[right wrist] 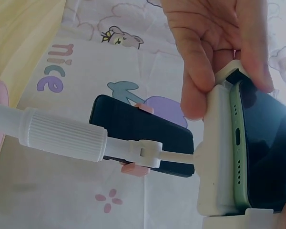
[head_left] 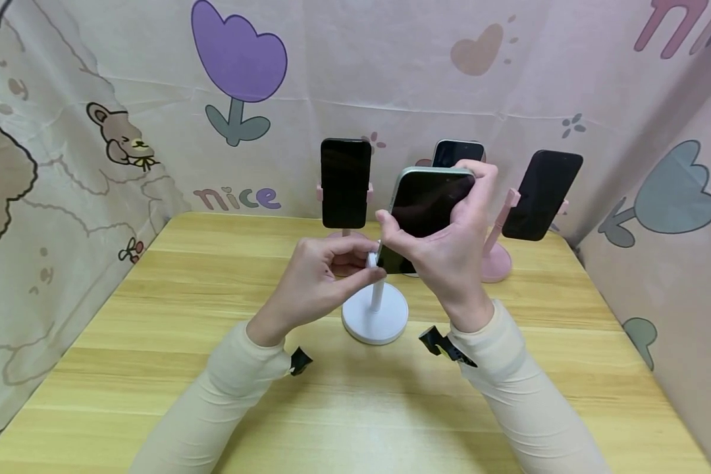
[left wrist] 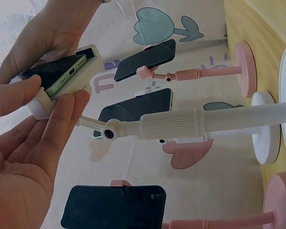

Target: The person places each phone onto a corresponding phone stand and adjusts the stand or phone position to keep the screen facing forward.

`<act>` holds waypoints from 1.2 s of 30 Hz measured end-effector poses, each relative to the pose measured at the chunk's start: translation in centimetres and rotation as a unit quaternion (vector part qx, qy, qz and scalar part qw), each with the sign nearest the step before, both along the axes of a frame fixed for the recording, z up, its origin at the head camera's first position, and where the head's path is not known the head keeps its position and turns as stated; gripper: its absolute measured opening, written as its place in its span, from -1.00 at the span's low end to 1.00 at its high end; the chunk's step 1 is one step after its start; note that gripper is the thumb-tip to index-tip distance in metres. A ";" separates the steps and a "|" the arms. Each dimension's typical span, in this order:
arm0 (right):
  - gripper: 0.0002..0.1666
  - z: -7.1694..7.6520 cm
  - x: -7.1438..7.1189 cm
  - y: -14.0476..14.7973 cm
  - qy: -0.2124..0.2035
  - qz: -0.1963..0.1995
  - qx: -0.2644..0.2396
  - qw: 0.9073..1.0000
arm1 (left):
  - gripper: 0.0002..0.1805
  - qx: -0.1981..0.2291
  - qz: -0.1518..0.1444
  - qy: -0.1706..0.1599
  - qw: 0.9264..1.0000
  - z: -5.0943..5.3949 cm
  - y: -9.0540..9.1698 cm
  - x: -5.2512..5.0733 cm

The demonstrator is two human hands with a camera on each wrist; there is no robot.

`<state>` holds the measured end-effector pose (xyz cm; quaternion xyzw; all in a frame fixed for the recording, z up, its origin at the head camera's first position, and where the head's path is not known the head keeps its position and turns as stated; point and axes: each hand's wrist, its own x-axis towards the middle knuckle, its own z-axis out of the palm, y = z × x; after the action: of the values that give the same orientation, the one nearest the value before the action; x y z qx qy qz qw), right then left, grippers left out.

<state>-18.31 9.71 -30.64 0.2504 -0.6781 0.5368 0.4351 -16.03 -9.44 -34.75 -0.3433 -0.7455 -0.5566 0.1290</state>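
A smartphone with a pale green edge [head_left: 423,204] sits in the white clamp [right wrist: 214,181] of a white phone stand. My right hand [head_left: 456,253] grips the phone from the right, thumb on its left side and fingers at the top right corner. With thumb and fingers, my left hand [head_left: 314,283] pinches the clamp's arm at the phone's left edge. In the left wrist view, the stand's ribbed pole [left wrist: 171,125] runs from the clamp toward its base. That round white base [head_left: 375,316] stands on the table. The phone's back is hidden by the clamp.
Behind stand several other phones in holders: a black phone [head_left: 345,184] at centre, another phone [head_left: 457,151] partly hidden behind the held one, and a tilted phone [head_left: 542,194] on a pink stand [head_left: 498,264] at right. A patterned cloth [head_left: 361,59] encloses the wooden table [head_left: 154,316].
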 end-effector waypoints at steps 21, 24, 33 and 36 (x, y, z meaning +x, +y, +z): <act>-0.12 -1.1 -0.1 0.2 -0.027 0.056 -0.014 0.998 | -0.76 0.020 0.017 -0.005 1.000 -0.1 0.4 0.2; -0.10 -1.4 -0.2 0.4 -0.034 0.053 0.000 0.998 | -0.76 0.021 0.017 -0.006 1.000 -0.2 0.4 0.2; -0.05 -2.4 -0.2 0.7 -0.042 0.068 0.028 0.996 | -0.74 0.023 0.025 -0.008 0.999 -0.2 0.3 0.3; -0.03 -2.6 -0.2 0.8 -0.044 0.075 0.031 0.996 | -0.74 0.023 0.026 -0.009 0.999 -0.1 0.3 0.3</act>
<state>-18.52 10.53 -33.19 0.2903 -0.6918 0.5573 0.3557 -15.75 -9.13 -34.89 -0.3158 -0.7424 -0.5728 0.1447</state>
